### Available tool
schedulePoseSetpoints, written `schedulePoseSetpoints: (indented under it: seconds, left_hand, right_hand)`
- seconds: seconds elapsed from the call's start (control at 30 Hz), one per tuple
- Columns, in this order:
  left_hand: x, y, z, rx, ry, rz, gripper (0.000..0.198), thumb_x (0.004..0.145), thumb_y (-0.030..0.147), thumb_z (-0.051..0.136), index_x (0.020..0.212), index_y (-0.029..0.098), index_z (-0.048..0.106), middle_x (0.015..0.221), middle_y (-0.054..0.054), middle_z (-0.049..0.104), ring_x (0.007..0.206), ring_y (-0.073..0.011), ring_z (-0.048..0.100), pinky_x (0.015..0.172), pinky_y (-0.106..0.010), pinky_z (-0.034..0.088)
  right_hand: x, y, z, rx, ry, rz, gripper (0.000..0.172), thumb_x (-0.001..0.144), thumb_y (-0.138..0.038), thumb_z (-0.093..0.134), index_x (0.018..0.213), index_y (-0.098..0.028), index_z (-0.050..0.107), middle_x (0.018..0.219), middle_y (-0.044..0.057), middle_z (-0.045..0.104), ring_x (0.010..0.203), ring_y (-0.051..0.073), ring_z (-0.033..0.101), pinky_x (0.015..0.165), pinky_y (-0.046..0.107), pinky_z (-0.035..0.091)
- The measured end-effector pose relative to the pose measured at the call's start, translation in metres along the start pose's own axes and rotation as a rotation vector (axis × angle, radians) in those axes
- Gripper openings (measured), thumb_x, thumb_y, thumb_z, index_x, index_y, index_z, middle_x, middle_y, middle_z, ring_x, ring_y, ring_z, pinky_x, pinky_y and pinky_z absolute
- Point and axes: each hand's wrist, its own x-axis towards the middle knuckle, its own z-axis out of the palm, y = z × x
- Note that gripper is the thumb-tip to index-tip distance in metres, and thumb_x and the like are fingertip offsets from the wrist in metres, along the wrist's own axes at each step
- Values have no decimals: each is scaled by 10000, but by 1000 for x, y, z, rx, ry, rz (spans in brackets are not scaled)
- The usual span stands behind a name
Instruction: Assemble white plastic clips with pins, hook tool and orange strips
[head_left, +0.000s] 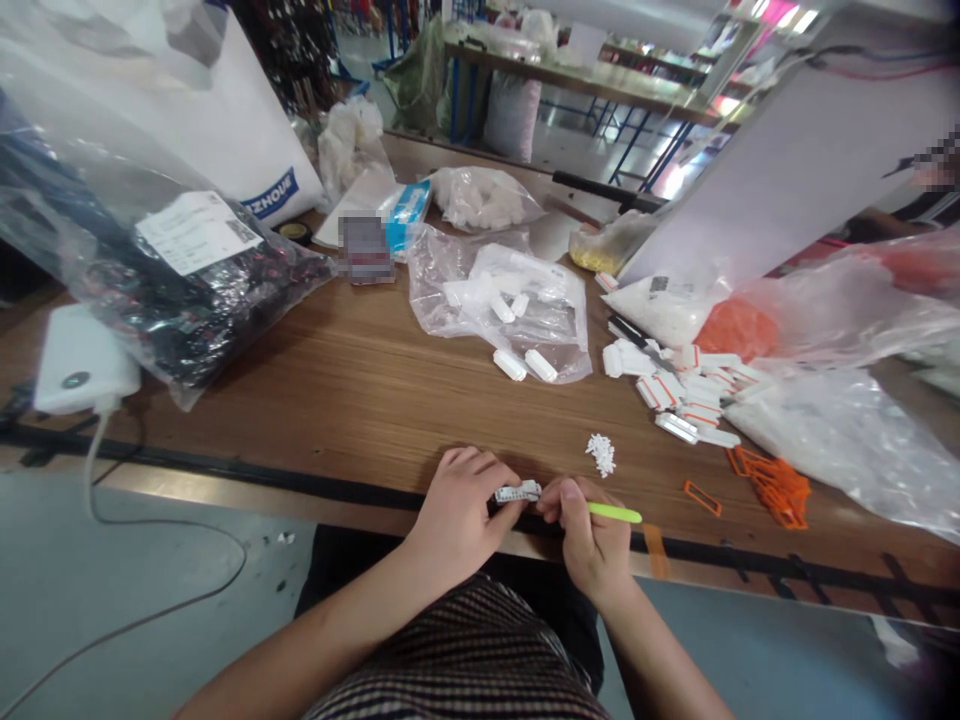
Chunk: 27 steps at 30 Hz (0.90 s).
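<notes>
My left hand point(469, 505) is closed on a small white plastic part point(517, 491) with a row of dark marks, held at the front edge of the table. My right hand point(589, 530) grips a tool with a yellow-green handle point(615, 512); its tip is by the right end of the part and too small to make out. Just beyond my right hand lies a little heap of tiny white pieces point(601, 454). To its right are a single orange frame point(702, 497) and a pile of orange frames point(780, 490).
White casings point(697, 390), several with orange edging, are heaped at right beside clear plastic bags point(847, 440). An open bag point(495, 300) with white parts lies mid-table. At left stand a bag of dark items point(225, 310) and a white box-shaped device point(86, 360) with a cable.
</notes>
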Motion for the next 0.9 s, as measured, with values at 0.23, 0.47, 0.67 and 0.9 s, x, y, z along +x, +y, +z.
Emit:
schedulePoseSetpoints:
  seconds: [0.23, 0.47, 0.67, 0.9]
  left_hand:
    - [-1, 0, -2, 8, -32, -6, 65, 895, 216, 743, 891, 226, 679, 893, -6, 699, 905, -236, 605, 886, -437, 417]
    - [0, 0, -1, 8, -33, -5, 56, 892, 218, 737, 894, 226, 682, 899, -11, 698, 914, -239, 609, 889, -435, 421]
    - [1, 1, -2, 0, -22, -6, 74, 879, 196, 749, 884, 219, 679, 881, -7, 700, 900, -236, 606, 878, -430, 421]
    - [0, 0, -2, -8, -15, -10, 87, 870, 185, 756, 894, 220, 680, 889, -7, 705, 887, -233, 611, 876, -431, 423]
  right_hand:
    - [-2, 7, -1, 61, 105, 84, 457, 1060, -358, 424, 739, -184, 699, 672, 25, 666, 549, 117, 563, 540, 253, 425]
    - [-2, 2, 0, 47, 102, 75, 469, 1063, -372, 424, 726, -186, 692, 657, 22, 651, 535, 119, 549, 540, 264, 422]
    - [-1, 2, 0, -14, 75, 49, 459, 1066, -350, 417, 727, -192, 683, 647, 17, 638, 546, 125, 553, 560, 265, 423]
    - [0, 0, -2, -56, 5, -45, 407, 1054, -305, 435, 749, -192, 679, 679, 24, 663, 576, 134, 590, 600, 274, 452]
